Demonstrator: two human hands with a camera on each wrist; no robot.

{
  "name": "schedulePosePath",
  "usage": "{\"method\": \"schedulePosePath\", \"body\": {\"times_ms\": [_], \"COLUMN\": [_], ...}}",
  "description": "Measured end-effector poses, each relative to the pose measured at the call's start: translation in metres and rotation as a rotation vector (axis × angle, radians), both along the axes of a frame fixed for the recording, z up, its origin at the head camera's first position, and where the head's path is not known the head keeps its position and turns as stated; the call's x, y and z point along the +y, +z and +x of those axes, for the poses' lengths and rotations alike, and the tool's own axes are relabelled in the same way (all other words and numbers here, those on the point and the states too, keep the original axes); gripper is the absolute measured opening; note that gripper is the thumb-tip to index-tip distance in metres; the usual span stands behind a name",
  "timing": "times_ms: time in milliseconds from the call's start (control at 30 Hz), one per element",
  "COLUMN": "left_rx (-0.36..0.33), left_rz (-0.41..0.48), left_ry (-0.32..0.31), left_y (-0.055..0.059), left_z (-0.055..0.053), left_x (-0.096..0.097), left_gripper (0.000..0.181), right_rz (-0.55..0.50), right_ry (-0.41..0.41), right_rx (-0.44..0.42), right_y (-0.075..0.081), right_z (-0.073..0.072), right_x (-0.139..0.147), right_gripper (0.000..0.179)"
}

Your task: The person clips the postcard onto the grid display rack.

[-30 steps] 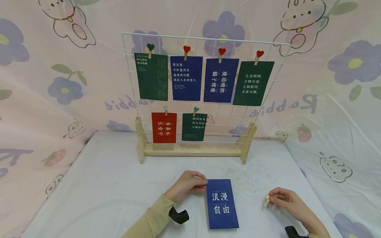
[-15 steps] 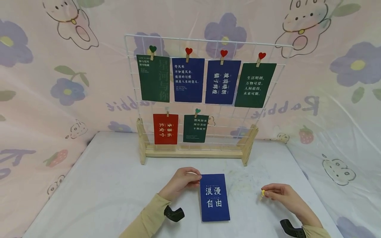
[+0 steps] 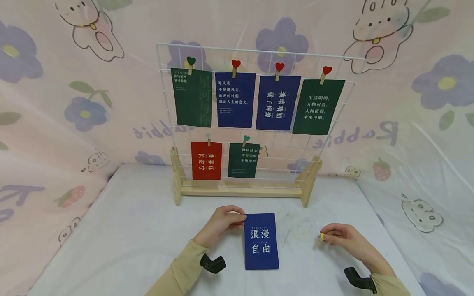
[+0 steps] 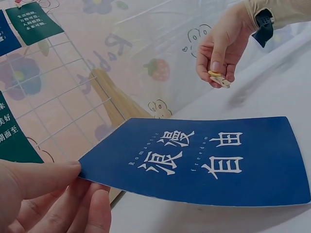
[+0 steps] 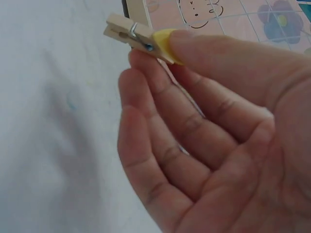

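Note:
My left hand [image 3: 224,222] pinches the upper left corner of a blue card [image 3: 261,241] with white characters. In the left wrist view the card [image 4: 204,165] is held by thumb and fingers at one corner and bends slightly. Off to the right, my right hand [image 3: 344,239] pinches a small wooden clothespin [image 5: 131,34] with a yellow piece on it, the thumb lying on the yellow end. Behind them stands a white wire grid rack [image 3: 281,142] on a wooden base [image 3: 240,191]. Cards hang from it by heart-topped clothespins.
Along the rack's upper row hang two green cards and two blue ones, such as the left green card [image 3: 192,98]. Lower down hang a red card [image 3: 206,161] and a small green card [image 3: 243,161]. A patterned cloth [image 3: 122,82] rises behind the white table [image 3: 137,213].
The left hand and blue card have moved left and a little toward the rack. My right hand, holding the clothespin, has also shifted left and slightly forward. The hung cards stay on the rack.

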State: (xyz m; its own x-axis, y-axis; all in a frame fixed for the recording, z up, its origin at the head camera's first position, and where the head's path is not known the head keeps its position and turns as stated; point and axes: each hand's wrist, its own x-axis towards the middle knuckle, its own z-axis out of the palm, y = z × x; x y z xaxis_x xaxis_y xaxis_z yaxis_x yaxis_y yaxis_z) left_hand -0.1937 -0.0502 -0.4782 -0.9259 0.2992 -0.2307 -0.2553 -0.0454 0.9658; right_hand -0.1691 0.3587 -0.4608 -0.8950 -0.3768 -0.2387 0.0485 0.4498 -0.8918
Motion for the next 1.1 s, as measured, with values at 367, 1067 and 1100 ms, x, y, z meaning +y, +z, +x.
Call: {"method": "schedulePosePath", "body": {"times_ms": [367,1067,1100], "left_rx": [-0.023,0.036,0.044], "left_rz": [0.014,0.023,0.028], "left_ry": [0.017,0.049,0.056], "left_y": [0.008,0.025,0.025], "left_z": [-0.009,-0.020,-0.020], "left_x": [0.001,0.008,0.009], "left_gripper": [0.025,0.022,0.023], "right_rz": [0.032,0.017,0.013], "right_ry": [-0.009,0.022,0.027], "right_rx": [0.077,0.135,0.147], "right_y": [0.009,0.028,0.029], "right_z": [-0.014,-0.034,-0.035], "right_x": [-0.014,-0.036,-0.036], "right_gripper": [0.044,0.037,0.037]}}
